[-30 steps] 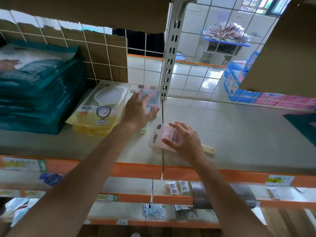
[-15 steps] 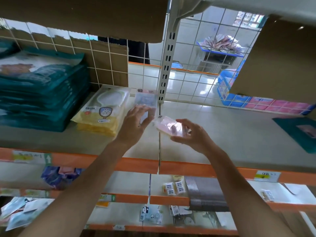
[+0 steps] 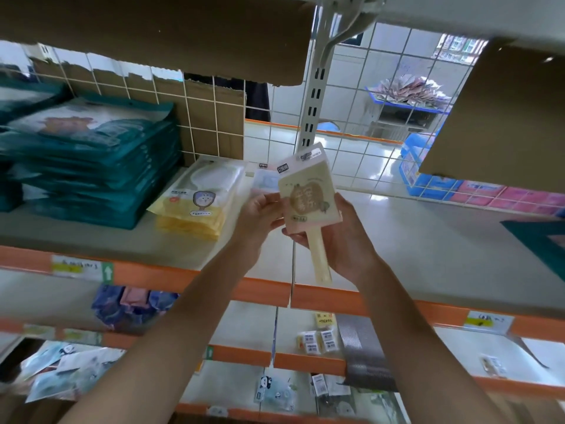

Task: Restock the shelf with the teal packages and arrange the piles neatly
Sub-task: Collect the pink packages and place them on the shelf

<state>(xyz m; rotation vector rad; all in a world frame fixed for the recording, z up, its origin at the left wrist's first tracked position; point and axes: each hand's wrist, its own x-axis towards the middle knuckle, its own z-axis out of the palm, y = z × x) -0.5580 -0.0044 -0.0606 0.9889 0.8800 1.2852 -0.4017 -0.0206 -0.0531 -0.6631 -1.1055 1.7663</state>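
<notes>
The shelf (image 3: pixel 428 240) runs across the middle of the frame, grey on top with an orange front edge, and much of its right half lies bare. At the left of the frame sits the pile of teal packages (image 3: pixel 91 160), stacked flat and fairly square, with part of a second teal pile at the far left edge. Just to its right lies a short stack of yellow packs (image 3: pixel 195 206), touching or nearly touching the teal pile. At the far right edge a single teal package (image 3: pixel 538 240) lies flat on the shelf, well apart from the main pile.

In the centre of the frame I hold a small packaged hand mirror (image 3: pixel 308 197) upright, its handle pointing down toward me. My right hand (image 3: pixel 345 237) cups it from behind and below, fingers closed around the lower body and handle; my left hand (image 3: pixel 260 218) pinches its left edge. Both hands are occupied with this one item, neither is free.

The teal pile lies to the left of my grip, its long side running along the shelf, so my left hand is the nearer one. I judge the mirror must be put down before either hand can take up teal stock.
</notes>
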